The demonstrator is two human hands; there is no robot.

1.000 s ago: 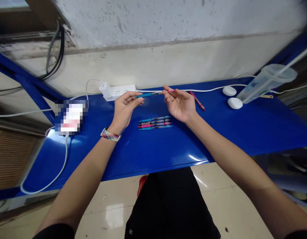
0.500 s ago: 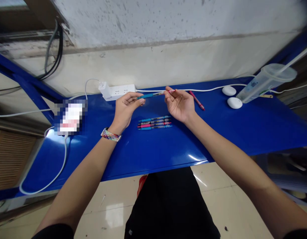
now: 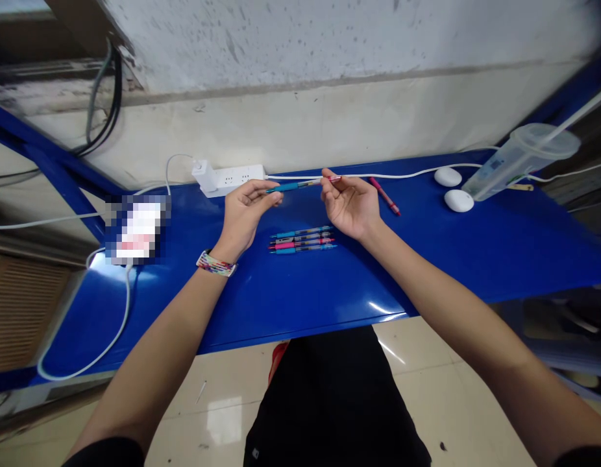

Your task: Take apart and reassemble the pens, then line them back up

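Above the blue tabletop [image 3: 300, 292], a pen [image 3: 298, 185] with a blue grip lies nearly level between my two hands. My left hand [image 3: 249, 207] pinches its blue tip end between thumb and fingers. At the other end my right hand [image 3: 352, 204], palm turned up, has its fingertips closed on the pen's pink end; whether that pink part is joined to the barrel I cannot tell. Below the hands several pens [image 3: 303, 240], with blue, grey and pink grips, lie side by side. A pink pen part [image 3: 385, 196] rests just right of my right hand.
Against the wall are a white power strip [image 3: 239, 175] and a long white cable. Two white rounded objects [image 3: 459, 200] sit near a tilted clear plastic cup [image 3: 505, 162] at right. A blurred-out lit device [image 3: 137, 227] with a white cord stands at left.
Both hands keep hold of the pen in almost the same place. The view has shifted very slightly; the pens on the table have not moved.
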